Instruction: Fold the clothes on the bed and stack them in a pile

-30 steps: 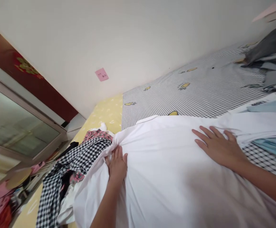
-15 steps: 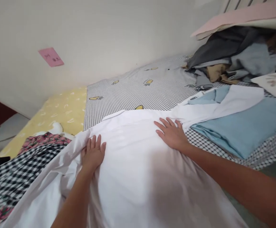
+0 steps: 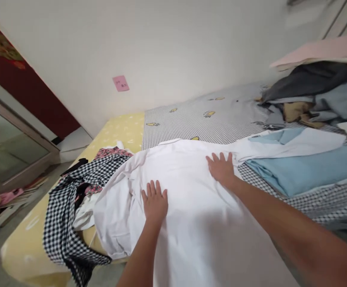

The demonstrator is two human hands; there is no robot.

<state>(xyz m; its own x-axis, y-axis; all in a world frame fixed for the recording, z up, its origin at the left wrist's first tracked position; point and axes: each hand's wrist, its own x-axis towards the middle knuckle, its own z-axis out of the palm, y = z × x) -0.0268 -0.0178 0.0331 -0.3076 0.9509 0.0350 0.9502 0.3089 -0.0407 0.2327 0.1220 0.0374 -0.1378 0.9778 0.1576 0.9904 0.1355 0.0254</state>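
Note:
A white shirt (image 3: 188,179) lies spread over the near side of the bed, its lower part hanging toward me. My left hand (image 3: 155,201) rests flat on its left half, fingers apart. Higher up, near the right shoulder, my right hand (image 3: 222,169) presses on the cloth with fingers spread. One white sleeve (image 3: 310,141) stretches right across a folded light blue garment (image 3: 313,165). The other sleeve (image 3: 113,219) droops on the left, beside a black-and-white checked garment (image 3: 61,223).
Dark and grey clothes (image 3: 307,87) are heaped at the right under a pink board-like item (image 3: 322,50). The bed has a checked sheet (image 3: 182,123) and a yellow sheet (image 3: 119,129). A pink note (image 3: 121,83) hangs on the wall. A glass-paned door (image 3: 8,139) stands left.
My view has swung left, bringing the door and floor into sight. My left hand has slid lower on the shirt, away from its left edge. My right hand stays near the right shoulder.

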